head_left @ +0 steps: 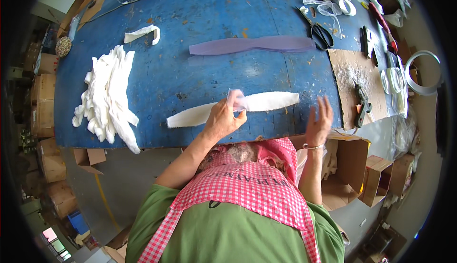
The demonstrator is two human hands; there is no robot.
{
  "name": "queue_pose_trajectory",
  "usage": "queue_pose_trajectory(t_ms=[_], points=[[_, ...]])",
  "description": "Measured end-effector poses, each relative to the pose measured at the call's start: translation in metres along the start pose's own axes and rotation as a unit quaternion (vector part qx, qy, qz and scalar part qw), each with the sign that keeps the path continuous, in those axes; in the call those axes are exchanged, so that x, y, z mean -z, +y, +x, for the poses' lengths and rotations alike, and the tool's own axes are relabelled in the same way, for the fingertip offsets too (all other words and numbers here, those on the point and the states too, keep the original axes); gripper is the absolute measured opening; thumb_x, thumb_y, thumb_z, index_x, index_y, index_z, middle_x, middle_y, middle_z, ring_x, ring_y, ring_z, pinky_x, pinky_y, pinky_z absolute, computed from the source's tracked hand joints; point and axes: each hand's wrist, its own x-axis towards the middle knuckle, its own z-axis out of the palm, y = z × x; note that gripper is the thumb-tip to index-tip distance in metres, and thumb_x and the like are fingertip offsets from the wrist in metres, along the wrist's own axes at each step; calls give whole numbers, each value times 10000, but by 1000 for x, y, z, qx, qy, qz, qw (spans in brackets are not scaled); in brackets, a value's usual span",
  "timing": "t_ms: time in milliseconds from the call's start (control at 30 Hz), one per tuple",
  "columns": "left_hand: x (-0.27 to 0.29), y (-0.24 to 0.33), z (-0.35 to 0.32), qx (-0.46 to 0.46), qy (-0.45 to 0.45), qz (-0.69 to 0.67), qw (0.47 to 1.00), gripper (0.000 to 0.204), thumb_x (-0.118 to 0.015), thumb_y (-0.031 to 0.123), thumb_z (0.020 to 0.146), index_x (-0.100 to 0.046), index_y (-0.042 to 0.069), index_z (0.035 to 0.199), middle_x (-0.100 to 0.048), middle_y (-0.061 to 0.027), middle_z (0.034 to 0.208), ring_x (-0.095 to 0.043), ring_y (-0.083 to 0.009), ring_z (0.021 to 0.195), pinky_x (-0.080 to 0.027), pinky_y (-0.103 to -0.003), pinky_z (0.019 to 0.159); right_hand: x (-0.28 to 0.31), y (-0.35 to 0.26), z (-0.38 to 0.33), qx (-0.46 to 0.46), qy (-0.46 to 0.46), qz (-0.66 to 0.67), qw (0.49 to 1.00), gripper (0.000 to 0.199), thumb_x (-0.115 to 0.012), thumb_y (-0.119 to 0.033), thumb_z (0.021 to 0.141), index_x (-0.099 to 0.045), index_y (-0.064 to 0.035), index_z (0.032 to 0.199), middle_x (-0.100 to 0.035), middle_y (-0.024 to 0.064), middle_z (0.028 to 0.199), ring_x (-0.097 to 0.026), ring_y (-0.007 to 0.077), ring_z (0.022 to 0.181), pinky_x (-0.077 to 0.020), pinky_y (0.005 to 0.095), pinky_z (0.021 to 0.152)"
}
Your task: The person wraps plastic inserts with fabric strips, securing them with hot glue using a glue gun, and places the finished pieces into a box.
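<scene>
The left hand [223,119] pinches a thin, see-through film piece [237,100] over a long white fabric strip [228,108], while the right hand [319,120] hovers open and empty.

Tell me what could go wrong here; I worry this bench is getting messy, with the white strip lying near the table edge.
The left hand pinches only a small sheer piece over the white strip; that light grip could let it slip. The strip lies close to the table edge and might slide off. The right hand hovers open beside the cardboard sheet holding a glue gun, so it might brush the gun.
</scene>
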Motion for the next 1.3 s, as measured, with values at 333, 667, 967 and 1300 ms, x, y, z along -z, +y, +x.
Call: queue_pose_trajectory(t_ms=[333, 667, 967, 1300], points=[[9, 7, 3, 29, -47, 10, 998, 415, -611, 84, 761, -435, 45, 1134, -639, -146, 936, -651, -279, 880, -529, -346, 743, 34, 152, 19, -252, 107, -236, 932, 483, -594, -289, 816, -505, -17, 1206, -559, 238, 1118, -549, 367, 1022, -427, 416, 881], [7, 5, -1, 48, -48, -10, 998, 455, -631, 80, 760, -424, 50, 1165, -623, -144, 983, -633, -269, 932, -515, -352, 802, 67, 168, 39, -405, 74, 386, 826, 190, -673, -104, 734, -533, -30, 839, -533, 23, 652, -479, 74, 482, -373, 205, 420], [6, 4, -2, 48, -43, -10, 998, 456, -639, 81, 761, -425, 46, 1162, -616, -136, 973, -635, -256, 915, -519, -339, 794, 72, -11, 2, -288, 40, 547, 785, 273, -616, -58, 810, -539, 8, 1063, -554, 37, 657, -527, 86, 559, -390, 201, 491], [5, 9, -1, 37, -38, 1, 999, 449, -632, 68, 761, -420, 42, 1156, -612, -136, 964, -641, -263, 900, -520, -342, 781, 39, -88, -38, -271, -267, 514, 769, 104, -633, -67, 796, -629, -14, 886, -572, -35, 682, -501, 42, 572, -395, 201, 491]])
